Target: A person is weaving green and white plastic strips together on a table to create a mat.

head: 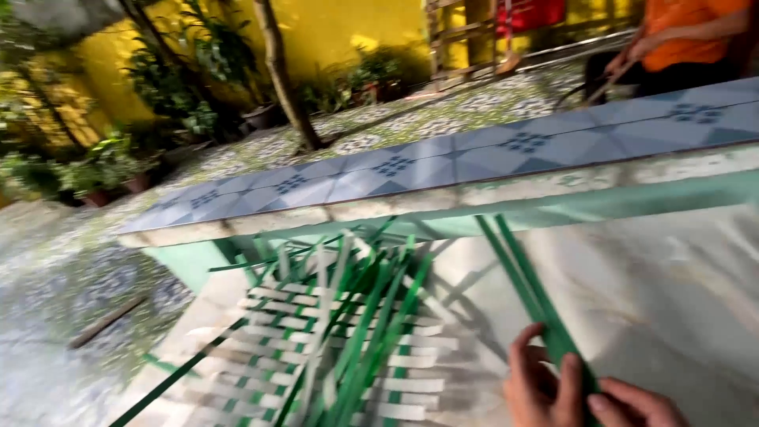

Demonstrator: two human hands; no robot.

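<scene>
Place: an outdoor home courtyard used as a craft spot.
Walls: a yellow painted wall [332, 32] closes the far side.
Greenery: potted plants [103, 170] line the wall, and a thin tree trunk [285, 79] rises from the paving.
Ground: patterned floor tiles [443, 119], worn and mottled.
Ledge: a low wall topped with blue tiles [490, 154].
Work: a half-woven mat of green and white strips [332, 348] lies on the floor.
Company: a person in an orange shirt [688, 35] sits beyond the ledge.

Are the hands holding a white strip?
No, both hands, the left hand and the right hand, pinch green strips; the white strips lie woven in the mat beside them.
</scene>
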